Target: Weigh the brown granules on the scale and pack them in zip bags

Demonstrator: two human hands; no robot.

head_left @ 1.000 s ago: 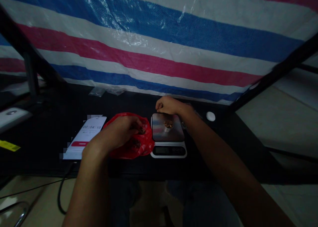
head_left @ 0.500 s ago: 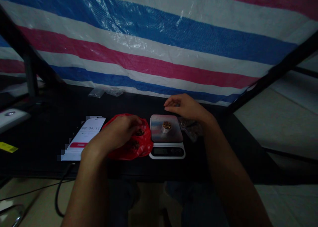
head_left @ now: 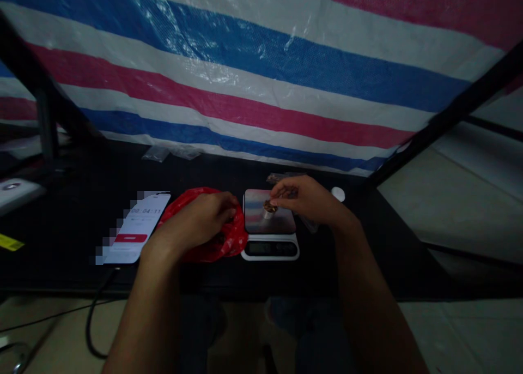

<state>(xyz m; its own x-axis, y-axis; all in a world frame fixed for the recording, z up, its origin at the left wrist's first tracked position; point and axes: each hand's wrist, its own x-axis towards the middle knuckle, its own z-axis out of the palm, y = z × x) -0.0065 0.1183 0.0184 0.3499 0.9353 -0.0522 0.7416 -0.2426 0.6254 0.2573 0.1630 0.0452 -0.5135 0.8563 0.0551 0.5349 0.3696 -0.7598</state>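
Observation:
A kitchen scale (head_left: 271, 248) with a shiny metal plate stands on the black table. On its plate is a small white cup (head_left: 268, 215) heaped with small brownish-gold pieces (head_left: 270, 205), too small to name. My right hand (head_left: 304, 197) hangs over the plate's right side, thumb and fingers pinched together at the heap's edge. Whatever they hold is too small to make out. To the left of the scale lies an opened red plastic bag (head_left: 235, 246) with dark little pieces inside. My left hand (head_left: 208, 216) rests over it, fingers curled down into it, their tips partly hidden.
A lit phone (head_left: 137, 227) showing a timer lies left of the bag, with a cable below it. Clear bags (head_left: 156, 154) lie at the back. Behind the right hand are a filled clear bag (head_left: 278, 177) and a white round lid-like piece (head_left: 338, 193). Striped sheeting (head_left: 245, 79) hangs behind.
My right hand has come down and toward me, from behind the scale to the cup's heap. My left hand stays at the red bag, its fingers curled a little more. The view shifted slightly.

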